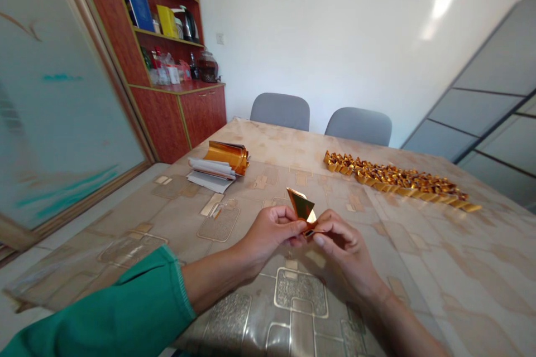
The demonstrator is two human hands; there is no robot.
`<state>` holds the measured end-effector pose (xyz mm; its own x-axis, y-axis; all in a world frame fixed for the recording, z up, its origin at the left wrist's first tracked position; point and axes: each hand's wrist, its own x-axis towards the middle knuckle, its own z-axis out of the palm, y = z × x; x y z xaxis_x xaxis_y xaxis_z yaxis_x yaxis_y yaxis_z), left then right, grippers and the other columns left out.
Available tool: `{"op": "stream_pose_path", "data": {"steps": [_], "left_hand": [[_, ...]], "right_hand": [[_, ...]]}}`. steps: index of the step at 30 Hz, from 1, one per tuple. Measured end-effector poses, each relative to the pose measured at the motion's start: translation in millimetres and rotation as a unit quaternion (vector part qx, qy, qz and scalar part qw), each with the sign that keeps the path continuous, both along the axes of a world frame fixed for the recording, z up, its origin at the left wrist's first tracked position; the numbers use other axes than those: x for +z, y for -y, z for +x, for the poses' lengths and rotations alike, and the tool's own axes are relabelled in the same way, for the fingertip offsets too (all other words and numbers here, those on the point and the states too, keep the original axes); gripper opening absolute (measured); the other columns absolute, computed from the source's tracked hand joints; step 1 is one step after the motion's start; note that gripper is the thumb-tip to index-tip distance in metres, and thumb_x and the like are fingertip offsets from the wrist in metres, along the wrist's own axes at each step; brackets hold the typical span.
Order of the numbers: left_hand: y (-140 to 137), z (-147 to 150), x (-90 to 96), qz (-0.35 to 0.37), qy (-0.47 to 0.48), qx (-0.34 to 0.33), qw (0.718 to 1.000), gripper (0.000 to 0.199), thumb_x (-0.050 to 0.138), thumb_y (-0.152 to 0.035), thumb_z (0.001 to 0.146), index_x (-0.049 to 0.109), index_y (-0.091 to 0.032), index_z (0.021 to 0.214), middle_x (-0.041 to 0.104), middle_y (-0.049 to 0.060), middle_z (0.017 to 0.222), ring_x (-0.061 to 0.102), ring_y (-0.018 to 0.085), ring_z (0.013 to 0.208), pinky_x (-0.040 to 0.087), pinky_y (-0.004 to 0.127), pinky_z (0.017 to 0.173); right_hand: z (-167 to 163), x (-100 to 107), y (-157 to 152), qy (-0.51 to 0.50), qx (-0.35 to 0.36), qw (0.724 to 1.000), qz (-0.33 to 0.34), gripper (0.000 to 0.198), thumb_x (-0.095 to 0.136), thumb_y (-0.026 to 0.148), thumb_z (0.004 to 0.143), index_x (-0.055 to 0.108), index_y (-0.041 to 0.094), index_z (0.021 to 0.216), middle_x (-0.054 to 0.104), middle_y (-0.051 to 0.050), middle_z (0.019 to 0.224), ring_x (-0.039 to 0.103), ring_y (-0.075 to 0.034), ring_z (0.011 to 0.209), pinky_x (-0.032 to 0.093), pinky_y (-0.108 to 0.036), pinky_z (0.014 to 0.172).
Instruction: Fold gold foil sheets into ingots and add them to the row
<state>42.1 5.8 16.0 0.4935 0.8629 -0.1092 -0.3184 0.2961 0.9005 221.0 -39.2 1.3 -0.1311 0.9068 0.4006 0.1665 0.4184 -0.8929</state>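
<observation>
Above the near middle of the table, a shiny gold foil paper (302, 206) is partly folded, with a pointed corner standing up. My left hand (278, 228) pinches its left lower part between thumb and fingers. On the other side, my right hand (341, 237) is closed on the lower right edge, thumb against the fingers. The part of the paper behind the fingertips is hidden.
A stack of gold and white paper sheets (226, 162) lies at the left. Rows of folded gold paper pieces (397, 178) stretch along the right side of the patterned tablecloth (259, 178). Two grey chairs (280, 110) stand behind the table, near a red-brown cabinet (201, 111).
</observation>
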Motion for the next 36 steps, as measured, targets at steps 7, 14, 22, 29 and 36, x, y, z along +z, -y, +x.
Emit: {"op": "stream_pose_path", "data": {"steps": [7, 14, 22, 29, 36], "left_hand": [[7.2, 2.0, -2.6, -0.055, 0.037, 0.013, 0.998, 0.033, 0.087, -0.029, 0.065, 0.063, -0.011, 0.08, 0.067, 0.0, 0.073, 0.06, 0.007, 0.061, 0.049, 0.018, 0.06], [2.4, -2.0, -1.8, -0.07, 0.032, 0.008, 0.997, 0.035, 0.087, -0.03, 0.065, 0.062, -0.012, 0.083, 0.068, 0.001, 0.079, 0.063, 0.008, 0.065, 0.053, 0.021, 0.065], [5.9, -0.1, -1.8, -0.024, 0.017, 0.011, 1.0, 0.032, 0.086, -0.032, 0.066, 0.062, -0.013, 0.073, 0.064, -0.001, 0.065, 0.058, 0.007, 0.058, 0.048, 0.018, 0.057], [7.9, 2.1, -0.8, -0.054, 0.034, 0.006, 0.998, 0.033, 0.088, -0.029, 0.063, 0.065, -0.012, 0.079, 0.068, 0.001, 0.076, 0.061, 0.007, 0.063, 0.049, 0.018, 0.061], [8.4, 5.0, -3.6, -0.018, 0.012, 0.021, 1.0, 0.035, 0.088, -0.033, 0.063, 0.067, -0.011, 0.082, 0.07, 0.003, 0.076, 0.063, 0.01, 0.065, 0.05, 0.02, 0.06]], "right_hand": [[-5.7, 3.7, -2.1, -0.063, -0.031, 0.998, -0.002, 0.016, 0.07, 0.036, 0.086, 0.064, 0.024, 0.078, 0.053, 0.001, 0.08, 0.049, -0.016, 0.073, 0.038, -0.028, 0.063], [8.3, 14.8, -1.9, 0.111, 0.026, 0.987, 0.109, 0.01, 0.069, 0.032, 0.089, 0.074, 0.032, 0.097, 0.056, -0.003, 0.097, 0.055, -0.02, 0.092, 0.043, -0.034, 0.079], [3.6, 9.9, -1.6, 0.098, 0.003, 0.992, 0.075, 0.009, 0.073, 0.031, 0.085, 0.069, 0.026, 0.078, 0.057, -0.001, 0.086, 0.055, -0.019, 0.083, 0.042, -0.033, 0.073], [-8.9, 1.0, -3.0, -0.035, -0.039, 0.997, -0.052, 0.022, 0.065, 0.038, 0.089, 0.059, 0.022, 0.075, 0.055, 0.0, 0.077, 0.05, -0.016, 0.071, 0.039, -0.029, 0.064], [-11.4, 1.4, -3.7, -0.006, -0.094, 0.993, -0.072, 0.025, 0.069, 0.039, 0.083, 0.055, 0.02, 0.074, 0.052, 0.003, 0.068, 0.045, -0.014, 0.062, 0.035, -0.026, 0.056]]}}
